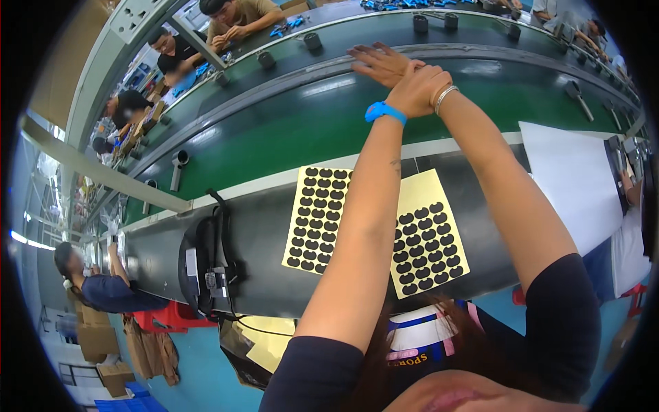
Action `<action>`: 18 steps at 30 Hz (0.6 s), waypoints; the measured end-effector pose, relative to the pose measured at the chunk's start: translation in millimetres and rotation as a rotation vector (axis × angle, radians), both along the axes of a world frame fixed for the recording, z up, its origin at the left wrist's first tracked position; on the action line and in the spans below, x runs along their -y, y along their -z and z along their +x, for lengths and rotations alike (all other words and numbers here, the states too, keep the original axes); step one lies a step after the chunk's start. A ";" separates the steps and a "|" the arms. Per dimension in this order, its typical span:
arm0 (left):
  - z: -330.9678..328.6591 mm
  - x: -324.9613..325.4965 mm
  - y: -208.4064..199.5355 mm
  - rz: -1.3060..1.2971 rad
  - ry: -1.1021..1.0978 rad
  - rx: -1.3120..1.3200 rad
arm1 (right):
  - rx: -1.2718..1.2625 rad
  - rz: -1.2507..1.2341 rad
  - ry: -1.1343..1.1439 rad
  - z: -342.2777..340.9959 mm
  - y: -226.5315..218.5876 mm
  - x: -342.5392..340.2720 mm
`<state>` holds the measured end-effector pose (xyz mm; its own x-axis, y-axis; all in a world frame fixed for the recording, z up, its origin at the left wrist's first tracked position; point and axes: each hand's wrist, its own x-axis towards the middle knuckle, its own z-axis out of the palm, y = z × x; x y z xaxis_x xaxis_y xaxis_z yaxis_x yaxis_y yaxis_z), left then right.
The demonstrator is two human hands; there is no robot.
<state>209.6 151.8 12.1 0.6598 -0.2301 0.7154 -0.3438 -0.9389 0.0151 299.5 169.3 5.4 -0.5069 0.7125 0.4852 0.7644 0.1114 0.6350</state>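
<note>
Both my arms reach out over a green conveyor belt (274, 144). My left hand (422, 89), with a blue band at its wrist, is wrapped round my right wrist, just above a silver bracelet. My right hand (379, 64) points left with its fingers spread and holds nothing. Beneath my forearms, two pale yellow sheets lie on the dark worktable. The left sticker sheet (317, 213) carries rows of black rounded stickers and is partly hidden by my left forearm. The right sticker sheet (420, 189) has a bare upper part and black stickers below.
A black strapped device (195, 257) with a cable lies left on the table. A white sheet (566, 185) covers the right end. Grey tubular parts (176, 172) rest on the belt, another tubular part (581, 101) far right. Co-workers sit across the line and at both sides.
</note>
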 end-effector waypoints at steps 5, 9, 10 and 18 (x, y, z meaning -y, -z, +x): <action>1.5 -8.8 -12.6 0.169 -0.047 -0.050 | -0.005 0.046 -0.035 -7.0 -17.0 9.4; -52.0 -16.2 -42.3 0.219 -0.117 0.109 | -0.284 0.273 0.091 -23.4 -33.0 27.0; -88.3 -8.5 -60.9 0.224 -0.142 0.024 | -0.303 0.257 0.083 -34.5 -39.8 39.6; -252.0 80.7 -146.5 -0.652 0.103 0.176 | -1.258 -0.005 -0.655 -77.8 -146.8 236.8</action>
